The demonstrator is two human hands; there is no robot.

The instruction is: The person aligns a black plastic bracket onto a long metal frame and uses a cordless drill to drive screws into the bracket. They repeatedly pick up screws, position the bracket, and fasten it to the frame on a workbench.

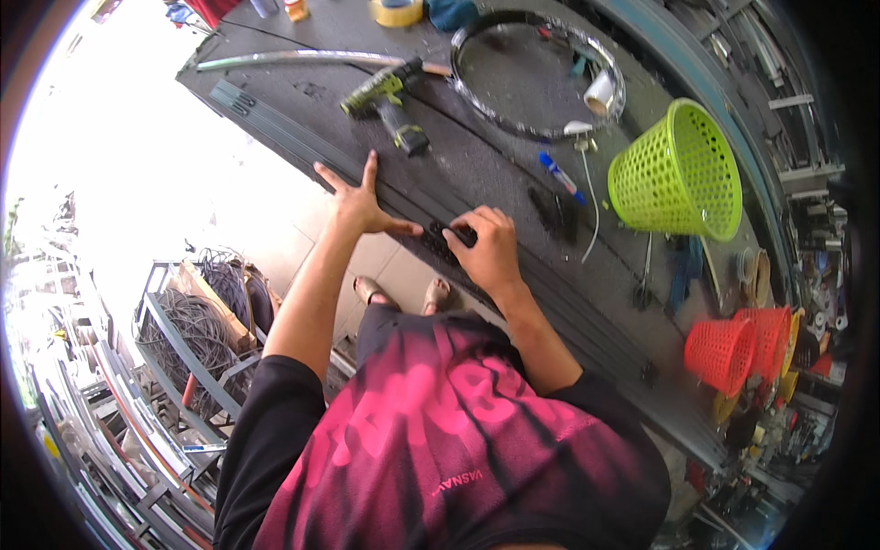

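Observation:
Long dark grey metal profiles (pixel 302 145) lie side by side along the near edge of the workbench. Across them rests my left hand (pixel 359 203), its fingers spread wide and the thumb reaching toward my right hand. My right hand (pixel 488 246) pinches a small black part (pixel 466 236) against the profiles, just right of the left thumb. The part's exact kind is too small to make out. Beyond my left hand lies a green and black cordless drill (pixel 389 103) on its side.
A green perforated basket (pixel 660 174) lies tipped on the bench. Near it are a blue marker (pixel 562 178), a coiled black hoop (pixel 467 92) and a tape roll (pixel 397 13). Red baskets (pixel 720 356) stand at the right. Cable coils (pixel 188 335) fill a rack on the left.

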